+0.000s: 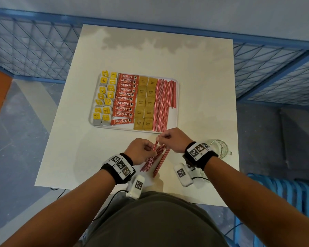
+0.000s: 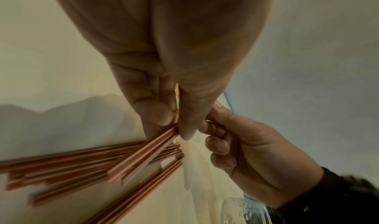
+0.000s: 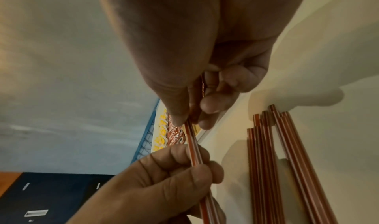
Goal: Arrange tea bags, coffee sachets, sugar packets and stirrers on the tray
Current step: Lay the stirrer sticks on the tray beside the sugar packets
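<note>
Table point(image 1: 194, 82), white, ringed by blue mesh fencing point(image 1: 34, 49); nearer me than its tray point(image 1: 173, 122), my left hand point(image 1: 141, 150) and right hand point(image 1: 173, 139) pinch striped stirrers point(image 1: 154, 150).

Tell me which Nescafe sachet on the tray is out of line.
The nearest Nescafe sachet, at the bottom of the red column on the tray: it lies tilted and shifted left, while the others stack squarely.

Left hand point(image 1: 141, 151) and right hand point(image 1: 173, 139), fingers curled in pinch grips, close together at centre frame
</note>
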A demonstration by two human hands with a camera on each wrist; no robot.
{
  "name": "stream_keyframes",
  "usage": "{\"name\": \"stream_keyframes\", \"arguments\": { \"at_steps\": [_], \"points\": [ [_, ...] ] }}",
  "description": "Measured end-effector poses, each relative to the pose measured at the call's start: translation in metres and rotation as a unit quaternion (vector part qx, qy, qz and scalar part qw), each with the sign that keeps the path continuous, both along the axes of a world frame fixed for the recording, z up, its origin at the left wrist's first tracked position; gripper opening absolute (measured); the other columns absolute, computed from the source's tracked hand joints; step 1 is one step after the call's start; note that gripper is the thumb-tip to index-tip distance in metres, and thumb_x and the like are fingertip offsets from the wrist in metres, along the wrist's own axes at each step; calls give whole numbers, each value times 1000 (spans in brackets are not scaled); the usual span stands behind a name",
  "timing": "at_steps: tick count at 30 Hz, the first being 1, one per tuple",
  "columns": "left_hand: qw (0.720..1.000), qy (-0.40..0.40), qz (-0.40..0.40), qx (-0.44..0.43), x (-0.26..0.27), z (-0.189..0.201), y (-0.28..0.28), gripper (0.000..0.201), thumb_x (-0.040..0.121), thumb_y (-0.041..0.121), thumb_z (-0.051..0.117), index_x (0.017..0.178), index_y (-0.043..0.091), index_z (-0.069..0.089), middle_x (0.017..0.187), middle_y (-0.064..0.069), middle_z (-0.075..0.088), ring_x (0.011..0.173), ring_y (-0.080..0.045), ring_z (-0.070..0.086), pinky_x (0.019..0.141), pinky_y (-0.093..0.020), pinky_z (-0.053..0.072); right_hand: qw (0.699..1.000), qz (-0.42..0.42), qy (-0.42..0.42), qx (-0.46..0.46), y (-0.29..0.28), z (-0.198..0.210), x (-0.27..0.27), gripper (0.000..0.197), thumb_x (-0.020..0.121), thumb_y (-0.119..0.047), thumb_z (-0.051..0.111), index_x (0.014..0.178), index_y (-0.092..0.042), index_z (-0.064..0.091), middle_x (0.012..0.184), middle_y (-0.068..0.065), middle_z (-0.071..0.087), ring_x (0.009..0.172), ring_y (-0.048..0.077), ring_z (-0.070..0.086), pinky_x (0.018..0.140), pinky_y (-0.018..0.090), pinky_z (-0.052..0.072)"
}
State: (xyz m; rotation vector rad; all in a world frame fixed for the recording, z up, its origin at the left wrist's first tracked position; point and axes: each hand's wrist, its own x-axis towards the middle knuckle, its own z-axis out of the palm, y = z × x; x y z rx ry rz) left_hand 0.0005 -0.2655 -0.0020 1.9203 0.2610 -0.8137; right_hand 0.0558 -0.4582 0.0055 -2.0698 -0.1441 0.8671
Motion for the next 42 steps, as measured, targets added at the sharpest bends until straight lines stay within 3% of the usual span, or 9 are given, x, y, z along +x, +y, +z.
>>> {"name": "stream_keyframes", "arguments": {
  "at_steps": [5, 13, 21, 29, 33, 36, 38, 41, 42],
  "points": [
    [1000, 12, 18, -19, -1, 3, -1, 11, 83, 7, 78, 91, 8, 71, 68, 0, 67, 60, -15, 59, 56, -22, 55, 1000, -19, 14, 17, -1, 4, -4, 31, 97, -34, 67, 74, -15, 75, 56, 0, 57, 45, 8, 47, 47, 14, 39],
    [996, 13, 61, -60, -3, 5, -1, 14, 87, 10, 77, 100, 7, 74, 76, -4, 70, 65, -14, 68, 60, -27, 59, 997, -62, 29, 43, -1, 5, -5, 30, 98, -30, 66, 84, -5, 75, 53, -14, 62, 45, 3, 48, 47, 14, 39],
    [992, -1, 90, -90, 3, 10, -3, 12, 89, 9, 75, 99, 3, 73, 77, -11, 71, 62, -9, 69, 55, -21, 55, 992, -89, 44, 75, 2, -3, -3, 28, 93, -37, 72, 80, -12, 74, 60, 0, 62, 55, 14, 52, 59, 28, 44],
    [994, -2, 88, -66, 10, 4, -8, 24, 83, 11, 81, 104, 7, 71, 78, -4, 69, 67, -14, 66, 58, -22, 56, 997, -78, 5, 24, -3, 11, 18, 33, 95, -39, 70, 79, -11, 75, 59, -1, 62, 45, 3, 49, 52, 19, 41],
    [998, -27, -7, 51, 8, -8, -6, 34, 76, 33, 86, 103, 21, 69, 87, 7, 72, 77, -9, 66, 71, -21, 50, 996, -73, -29, -36, -16, 25, 58, 35, 95, -42, 68, 84, -10, 77, 68, 0, 66, 38, -3, 44, 42, 11, 35],
    [983, -49, -102, 147, 5, -10, -7, 41, 79, 43, 81, 110, 22, 65, 94, 11, 67, 86, -7, 62, 79, -23, 50, 993, -87, -49, -64, -24, 31, 90, 38, 96, -35, 69, 84, 0, 76, 60, -7, 63, 37, -4, 48, 40, 10, 36],
    [971, -56, -142, 184, 4, -11, -8, 43, 81, 46, 78, 113, 22, 63, 100, 10, 66, 88, -9, 62, 84, -28, 53, 991, -93, -51, -86, -28, 27, 109, 38, 95, -35, 70, 82, 0, 76, 59, -4, 64, 44, 2, 52, 48, 16, 43],
    [953, -63, -198, 221, 4, -10, -12, 46, 82, 49, 75, 116, 21, 60, 107, 6, 64, 96, -14, 60, 88, -30, 51, 989, -80, -34, -117, -28, 15, 127, 36, 93, -36, 71, 82, -2, 79, 80, 16, 75, 65, 19, 61, 65, 33, 51],
    [947, -68, -214, 230, 4, -10, -13, 47, 82, 50, 74, 116, 21, 60, 108, 5, 63, 98, -16, 60, 89, -31, 50, 989, -79, -29, -121, -28, 10, 131, 36, 92, -35, 72, 81, -1, 78, 85, 19, 75, 66, 21, 61, 65, 32, 52]
  ]
}}
